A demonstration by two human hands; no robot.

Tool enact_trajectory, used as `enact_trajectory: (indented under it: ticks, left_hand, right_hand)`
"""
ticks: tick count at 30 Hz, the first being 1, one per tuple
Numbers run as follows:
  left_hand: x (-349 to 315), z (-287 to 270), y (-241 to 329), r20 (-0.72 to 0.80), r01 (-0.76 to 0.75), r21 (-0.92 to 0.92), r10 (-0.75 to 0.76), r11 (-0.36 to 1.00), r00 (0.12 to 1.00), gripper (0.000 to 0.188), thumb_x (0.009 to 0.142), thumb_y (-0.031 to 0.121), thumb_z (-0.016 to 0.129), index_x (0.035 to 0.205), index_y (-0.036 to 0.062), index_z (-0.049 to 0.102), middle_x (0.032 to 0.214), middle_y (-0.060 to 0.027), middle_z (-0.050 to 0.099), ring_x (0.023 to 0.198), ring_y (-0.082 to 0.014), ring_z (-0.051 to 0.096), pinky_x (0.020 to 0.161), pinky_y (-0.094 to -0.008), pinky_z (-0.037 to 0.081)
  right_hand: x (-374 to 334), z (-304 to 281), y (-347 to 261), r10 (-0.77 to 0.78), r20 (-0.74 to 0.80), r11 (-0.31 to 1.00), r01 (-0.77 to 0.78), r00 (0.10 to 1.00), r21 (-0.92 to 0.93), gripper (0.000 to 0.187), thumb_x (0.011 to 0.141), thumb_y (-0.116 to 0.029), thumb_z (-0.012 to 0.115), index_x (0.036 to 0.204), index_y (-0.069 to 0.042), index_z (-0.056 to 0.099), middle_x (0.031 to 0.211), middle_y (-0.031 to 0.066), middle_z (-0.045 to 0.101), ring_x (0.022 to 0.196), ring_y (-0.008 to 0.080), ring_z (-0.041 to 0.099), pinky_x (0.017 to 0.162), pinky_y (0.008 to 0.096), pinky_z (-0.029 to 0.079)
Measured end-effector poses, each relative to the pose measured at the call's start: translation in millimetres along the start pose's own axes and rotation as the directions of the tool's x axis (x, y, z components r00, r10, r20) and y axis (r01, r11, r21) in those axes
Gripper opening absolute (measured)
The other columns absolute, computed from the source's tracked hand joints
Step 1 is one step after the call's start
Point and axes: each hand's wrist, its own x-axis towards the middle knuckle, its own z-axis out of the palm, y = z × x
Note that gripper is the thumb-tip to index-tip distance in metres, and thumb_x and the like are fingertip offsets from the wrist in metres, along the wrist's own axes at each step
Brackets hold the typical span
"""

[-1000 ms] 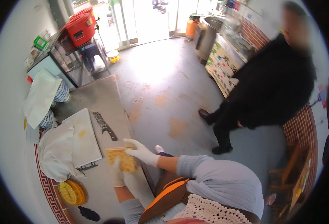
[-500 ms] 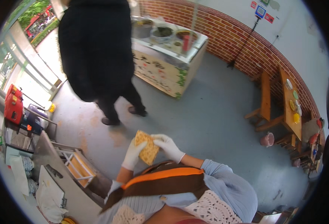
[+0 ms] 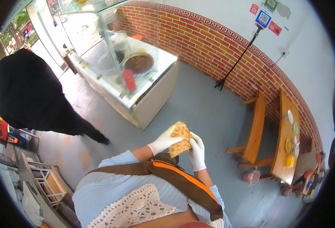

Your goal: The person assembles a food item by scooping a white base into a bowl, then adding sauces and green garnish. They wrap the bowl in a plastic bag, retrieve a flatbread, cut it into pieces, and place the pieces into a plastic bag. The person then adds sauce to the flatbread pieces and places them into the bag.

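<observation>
- Left hand (image 3: 163,143), white-gloved, is closed on the near-left edge of a golden flatbread (image 3: 180,139).
- Right hand (image 3: 197,152), also gloved, grips its right side.
- The flatbread sits upright between both hands, at chest height above the grey floor (image 3: 213,110).
- Glass-fronted food counter (image 3: 137,81) stands beyond; wooden bench (image 3: 256,129) to the right.
- Person in black (image 3: 30,95) at left.

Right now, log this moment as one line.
left hand: grips folded flatbread | right hand: grips it too | behind: glass counter, person in black
</observation>
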Motion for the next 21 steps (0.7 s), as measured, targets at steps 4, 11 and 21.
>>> enact_trajectory:
  ticks: [4,11,21]
  left_hand:
    - [164,51,53,0.160,-0.044,-0.119,0.063,0.992,0.985,0.080,0.099,0.013,0.072,0.166,-0.0002,0.031,0.158,-0.0160,0.052,0.145,-0.0223,0.051,0.123,-0.0357,0.039]
    - [397,48,104,0.171,-0.011,-0.435,0.094,0.900,0.981,0.064,0.100,0.014,0.072,0.155,-0.0006,0.044,0.146,-0.0121,0.061,0.132,-0.0199,0.061,0.114,-0.0340,0.049]
    - [532,-102,120,-0.644,-0.497,-0.497,0.082,0.711,0.761,0.062,0.101,0.007,0.069,0.157,0.0029,0.044,0.144,-0.0122,0.063,0.129,-0.0232,0.065,0.109,-0.0378,0.055]
  right_hand:
    - [106,-61,-100,-0.089,-0.083,0.995,0.092,0.993,0.026,0.044,0.106,-0.012,0.061,0.147,0.002,0.053,0.139,0.0122,0.063,0.123,0.0191,0.063,0.105,0.0341,0.053]
    - [341,-108,-214,-0.021,0.148,0.999,0.028,0.989,-0.046,0.048,0.109,-0.016,0.058,0.152,0.003,0.048,0.144,0.0153,0.059,0.127,0.0219,0.062,0.105,0.0362,0.054]
    - [707,22,-255,0.603,0.682,0.798,-0.284,0.414,-0.532,0.060,0.112,-0.034,0.055,0.160,-0.002,0.041,0.152,0.0166,0.054,0.135,0.0255,0.058,0.111,0.0425,0.052]
